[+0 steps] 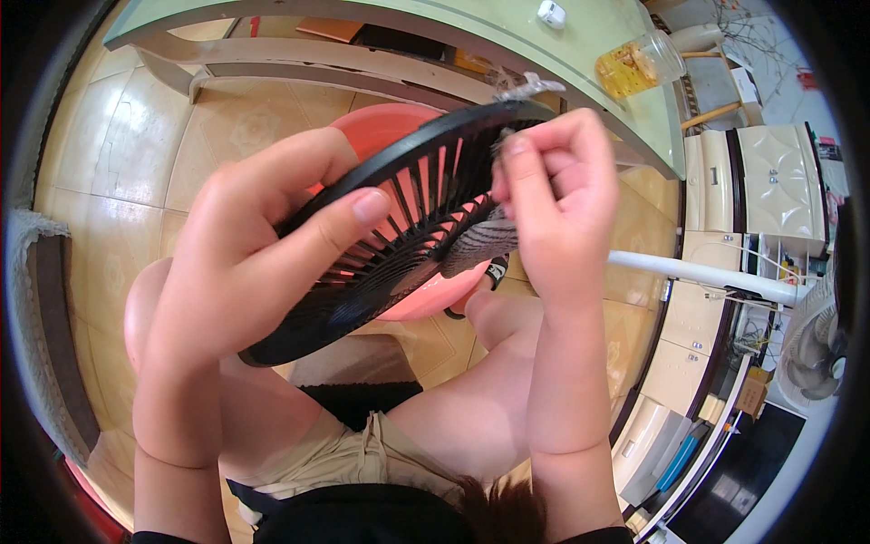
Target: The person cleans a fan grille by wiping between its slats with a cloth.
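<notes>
A round black slatted fan grille (pixel 380 238), tilted, is gripped at its left rim by my left hand (pixel 265 238), with the thumb over the slats. My right hand (pixel 557 177) is at the grille's right side, thumb and fingers pinched together on a small dark wisp of material. Grey striped material, apparently thin film or cloth, lies against the slats below my right fingers. A crumpled piece of clear plastic (pixel 533 87) sticks up beyond the grille's upper rim. Under the grille a pink plastic basin (pixel 435 299) stands on the tiled floor.
A glass-topped table (pixel 435 17) runs along the far side, holding a white earbud case (pixel 551 14) and a glass jar (pixel 639 64) with yellow contents. To the right stand a white pedestal fan (pixel 812 347) and cream cabinets (pixel 700 299). A grey cushioned seat edge (pixel 54 326) is at the left.
</notes>
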`<act>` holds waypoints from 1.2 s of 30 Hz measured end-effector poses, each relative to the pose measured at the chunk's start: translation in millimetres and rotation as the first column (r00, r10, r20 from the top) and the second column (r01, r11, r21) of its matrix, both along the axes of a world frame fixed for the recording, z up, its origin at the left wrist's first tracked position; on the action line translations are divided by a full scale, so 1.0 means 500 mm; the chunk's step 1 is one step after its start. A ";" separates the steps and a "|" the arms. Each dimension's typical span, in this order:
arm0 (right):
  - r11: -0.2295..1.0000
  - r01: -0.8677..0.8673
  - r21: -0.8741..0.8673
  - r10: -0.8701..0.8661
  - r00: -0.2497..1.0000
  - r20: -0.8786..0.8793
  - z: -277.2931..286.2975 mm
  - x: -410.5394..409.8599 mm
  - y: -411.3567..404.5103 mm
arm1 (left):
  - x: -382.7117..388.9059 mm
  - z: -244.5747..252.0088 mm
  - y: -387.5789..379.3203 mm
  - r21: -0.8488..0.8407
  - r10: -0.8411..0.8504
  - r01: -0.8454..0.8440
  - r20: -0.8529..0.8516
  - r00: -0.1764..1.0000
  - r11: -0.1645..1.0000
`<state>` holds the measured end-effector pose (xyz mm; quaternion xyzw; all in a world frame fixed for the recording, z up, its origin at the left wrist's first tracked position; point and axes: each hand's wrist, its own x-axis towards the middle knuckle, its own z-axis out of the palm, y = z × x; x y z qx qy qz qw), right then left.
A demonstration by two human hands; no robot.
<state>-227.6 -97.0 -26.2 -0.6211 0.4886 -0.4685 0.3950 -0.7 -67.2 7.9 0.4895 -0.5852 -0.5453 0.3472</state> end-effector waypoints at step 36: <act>0.995 0.059 0.084 -0.066 0.994 0.087 0.013 -0.017 -0.004 | -0.003 -0.016 0.004 -0.041 0.070 -0.071 -0.023 0.997 0.997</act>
